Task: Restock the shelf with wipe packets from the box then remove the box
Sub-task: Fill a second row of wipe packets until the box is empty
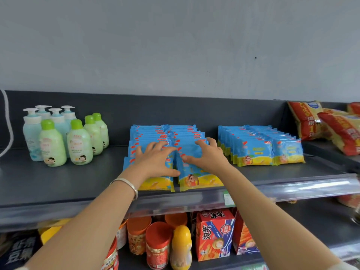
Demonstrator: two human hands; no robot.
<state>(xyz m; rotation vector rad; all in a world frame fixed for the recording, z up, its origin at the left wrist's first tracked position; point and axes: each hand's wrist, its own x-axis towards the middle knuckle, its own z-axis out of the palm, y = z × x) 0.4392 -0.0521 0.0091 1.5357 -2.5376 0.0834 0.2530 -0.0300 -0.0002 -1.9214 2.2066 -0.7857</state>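
Left hand [155, 160], right hand [207, 155] touch wipe packets [196, 180] on shelf [58, 178].

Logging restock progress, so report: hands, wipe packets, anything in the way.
Left hand and right hand open, fingers spread on the front wipe packets. Packets stand in two rows on the shelf. Box not in view; nothing blocks the hands.

1 wide-angle camera, worn on the head, faces forward and slightly down at the shelf [68, 178] from close in front. The wall [175, 45] fills the upper half, and both forearms [93, 221] enter from the bottom edge.
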